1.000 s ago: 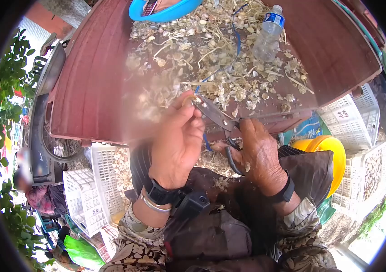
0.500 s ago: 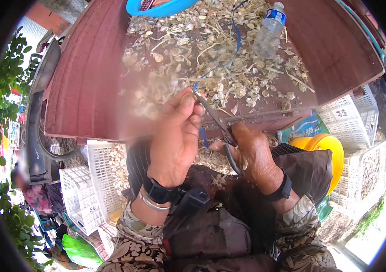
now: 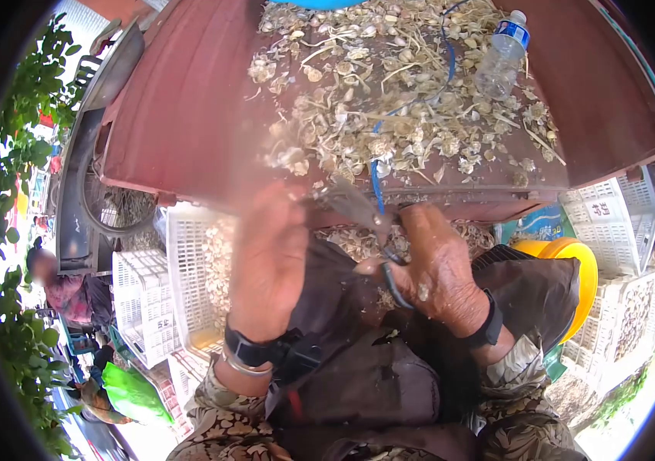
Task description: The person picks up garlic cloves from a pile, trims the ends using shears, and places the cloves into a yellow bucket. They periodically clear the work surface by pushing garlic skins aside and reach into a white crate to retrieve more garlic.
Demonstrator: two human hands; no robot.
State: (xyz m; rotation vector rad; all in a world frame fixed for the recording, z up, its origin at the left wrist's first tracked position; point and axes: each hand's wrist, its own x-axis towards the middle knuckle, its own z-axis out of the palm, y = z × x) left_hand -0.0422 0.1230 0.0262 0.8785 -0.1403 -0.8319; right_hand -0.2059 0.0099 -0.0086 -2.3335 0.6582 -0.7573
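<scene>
My right hand (image 3: 441, 265) is closed around the dark handles of a pair of scissors (image 3: 380, 221), whose blades point up and left toward the table edge. The blades are smeared by motion. My left hand (image 3: 268, 265) is to the left of the blades, blurred so much that its fingers cannot be made out, nor anything in them. Just beyond the scissors, a blue cord (image 3: 376, 180) hangs over the edge of the reddish-brown table (image 3: 181, 100). Dry garlic stalks, skins and root scraps (image 3: 412, 131) lie scattered across the tabletop.
A clear plastic bottle (image 3: 501, 61) lies among the scraps, and part of a blue basin (image 3: 320, 3) shows at the top. White crates (image 3: 189, 284) stand at left, more white crates (image 3: 619, 323) at right. A yellow bucket (image 3: 587, 280) is beside my knee. A person (image 3: 74, 292) is at far left.
My left hand has moved left, away from the scissor tips, which it was near with fingers pinched. My right hand keeps the scissors. The whole view has shifted slightly.
</scene>
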